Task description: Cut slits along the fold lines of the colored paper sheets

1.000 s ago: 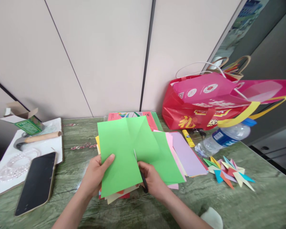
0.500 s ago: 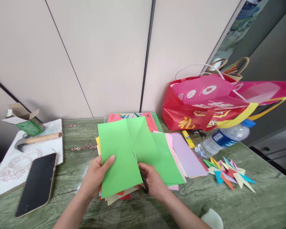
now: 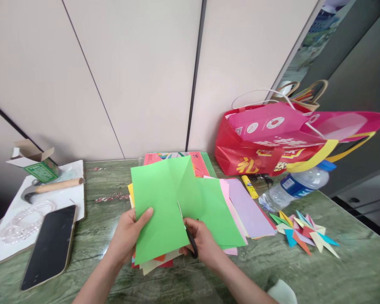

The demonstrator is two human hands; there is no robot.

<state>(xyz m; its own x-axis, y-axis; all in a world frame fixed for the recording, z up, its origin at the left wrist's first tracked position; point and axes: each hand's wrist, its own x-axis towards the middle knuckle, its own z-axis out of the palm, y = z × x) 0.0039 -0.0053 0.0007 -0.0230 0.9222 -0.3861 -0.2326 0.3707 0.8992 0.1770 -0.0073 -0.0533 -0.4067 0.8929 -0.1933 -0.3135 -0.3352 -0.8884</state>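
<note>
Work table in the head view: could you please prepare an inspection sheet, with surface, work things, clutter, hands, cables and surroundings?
Surface: green, streaked tabletop.
Work things: creased green paper, scissors at it; coloured sheets underneath.
Clutter: phone, hammer and beads at left; glue stick, bottle, folded paper pieces and red bag at right.
Hands: left hand grips the green paper; right hand holds the scissors.
Cables: nothing seen for certain; a dark item near the glue stick is unclear.
Surroundings: pale panels behind the table.
</note>
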